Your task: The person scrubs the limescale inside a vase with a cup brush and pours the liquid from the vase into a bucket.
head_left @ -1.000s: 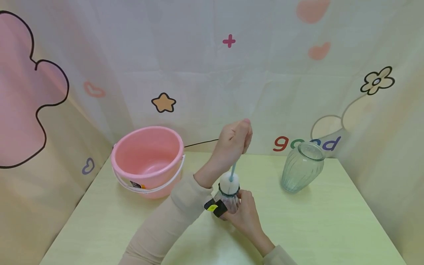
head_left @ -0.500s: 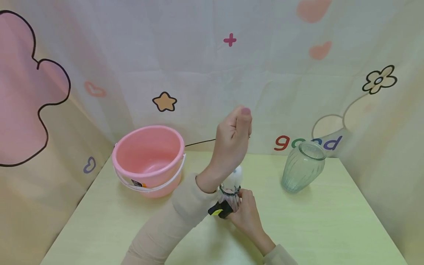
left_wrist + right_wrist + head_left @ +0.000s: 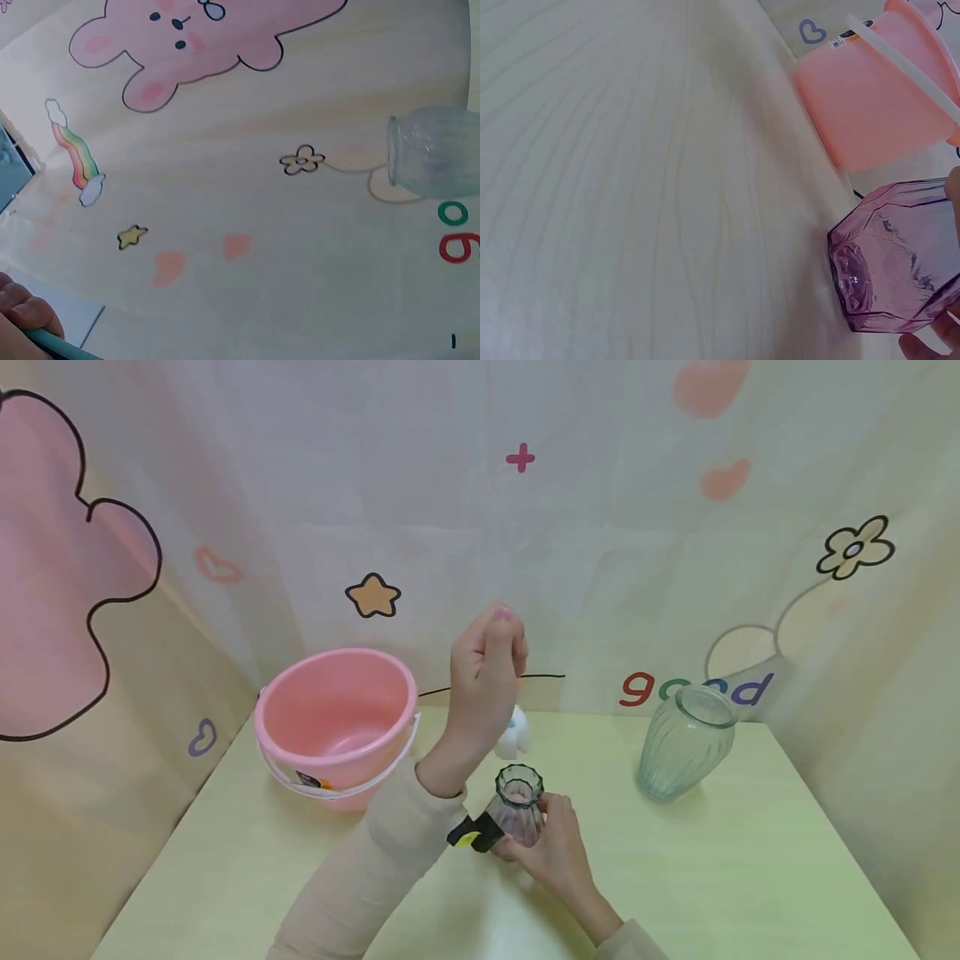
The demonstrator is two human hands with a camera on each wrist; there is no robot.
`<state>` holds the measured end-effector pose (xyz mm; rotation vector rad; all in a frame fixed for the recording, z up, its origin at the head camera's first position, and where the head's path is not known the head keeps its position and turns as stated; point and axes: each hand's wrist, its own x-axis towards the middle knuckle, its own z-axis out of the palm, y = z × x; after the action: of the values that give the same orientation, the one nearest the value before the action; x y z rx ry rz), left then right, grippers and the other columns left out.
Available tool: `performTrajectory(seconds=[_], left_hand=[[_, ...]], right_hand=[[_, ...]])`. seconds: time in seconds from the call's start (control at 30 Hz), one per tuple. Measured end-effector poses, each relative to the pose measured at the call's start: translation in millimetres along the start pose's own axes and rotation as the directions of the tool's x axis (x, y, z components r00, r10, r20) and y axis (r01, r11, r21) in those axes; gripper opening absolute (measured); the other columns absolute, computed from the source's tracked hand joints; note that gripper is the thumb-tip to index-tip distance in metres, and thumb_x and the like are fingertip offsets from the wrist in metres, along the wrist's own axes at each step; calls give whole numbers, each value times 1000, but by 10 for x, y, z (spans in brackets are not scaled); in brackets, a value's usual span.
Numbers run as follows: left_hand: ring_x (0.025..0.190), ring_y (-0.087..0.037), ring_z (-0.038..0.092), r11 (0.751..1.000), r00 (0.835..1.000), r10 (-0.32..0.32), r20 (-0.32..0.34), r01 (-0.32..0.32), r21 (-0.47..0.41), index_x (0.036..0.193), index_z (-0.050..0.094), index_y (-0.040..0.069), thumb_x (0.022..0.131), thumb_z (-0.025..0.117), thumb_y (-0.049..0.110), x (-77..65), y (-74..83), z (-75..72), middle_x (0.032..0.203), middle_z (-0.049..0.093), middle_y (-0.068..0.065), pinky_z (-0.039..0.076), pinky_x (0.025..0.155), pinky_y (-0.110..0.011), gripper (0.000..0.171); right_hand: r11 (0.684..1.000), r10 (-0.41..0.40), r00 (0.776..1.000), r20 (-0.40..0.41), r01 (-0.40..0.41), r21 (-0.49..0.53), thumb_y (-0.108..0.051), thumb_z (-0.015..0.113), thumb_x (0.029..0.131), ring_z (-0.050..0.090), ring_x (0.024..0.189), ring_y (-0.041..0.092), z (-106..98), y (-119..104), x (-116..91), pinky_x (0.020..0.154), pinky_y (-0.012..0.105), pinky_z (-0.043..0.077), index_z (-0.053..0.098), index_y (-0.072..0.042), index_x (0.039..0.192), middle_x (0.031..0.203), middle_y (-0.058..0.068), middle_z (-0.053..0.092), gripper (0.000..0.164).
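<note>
My left hand (image 3: 487, 668), raised above the table, grips the teal handle of a sponge bottle brush (image 3: 513, 739). The brush's white sponge head hangs just above a small faceted vase (image 3: 517, 814), clear of its mouth; most of the handle is hidden behind the hand. In the left wrist view the curled fingers (image 3: 34, 313) wrap the teal handle (image 3: 64, 348). Lower down, my right hand (image 3: 558, 852) holds the vase by its side on the table. The right wrist view shows the vase's purple glass body (image 3: 900, 255) with fingertips against it.
A pink bucket (image 3: 333, 760) with a white handle stands to the left of the vase. A larger clear glass vase (image 3: 686, 743) is at the back right. Behind the table (image 3: 720, 885) hangs a printed curtain (image 3: 600, 585).
My left hand has risen, then moved left, pulling the sponge brush up out of the small vase. My right hand stays on the vase.
</note>
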<state>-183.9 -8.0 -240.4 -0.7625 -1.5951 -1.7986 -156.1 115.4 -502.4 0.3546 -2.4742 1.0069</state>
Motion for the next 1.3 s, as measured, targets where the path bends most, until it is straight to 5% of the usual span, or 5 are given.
performTrajectory(seconds=[0.2,0.47,0.8,1.03,1.3], left_hand=[[48,-19,29,993,992,106,-74,-101,61,63,36,7,89,30,11,-70,-345,-224,55,31,-5,24,45,-29,27],[49,-19,29,990,997,67,-30,-63,125,59,32,9,85,28,9,-326,-746,-405,54,30,-4,25,49,-30,26],[46,-18,28,997,1000,16,6,-16,78,56,32,5,86,27,13,-600,-1238,-517,51,31,-8,24,46,-30,31],[45,-18,28,999,999,40,-1,-40,25,55,32,6,85,28,13,-650,-1433,-485,50,31,-7,22,44,-30,31],[46,-25,30,998,997,-63,-48,63,5,55,30,2,82,26,9,-740,-1587,-525,49,31,-14,24,45,-33,28]], right_hand=[[1000,8,1000,13,-8,-1,-26,77,56,40,82,16,3,-12,-14,69,34,43,43,-1,102,94,8,45,62],[999,34,999,35,-34,0,-27,77,58,41,84,16,-21,-15,22,71,35,44,43,-1,105,94,7,44,63],[1000,21,999,29,-20,-11,-27,77,57,40,84,16,-7,-7,-1,70,35,44,43,-1,104,94,8,44,64],[1000,0,1000,17,0,3,-26,77,56,40,83,16,-8,-4,-14,71,35,43,43,-1,104,94,8,44,64],[1000,5,1000,13,-5,-11,-27,77,56,39,82,16,0,13,-15,69,34,43,42,-3,103,93,7,43,63]])
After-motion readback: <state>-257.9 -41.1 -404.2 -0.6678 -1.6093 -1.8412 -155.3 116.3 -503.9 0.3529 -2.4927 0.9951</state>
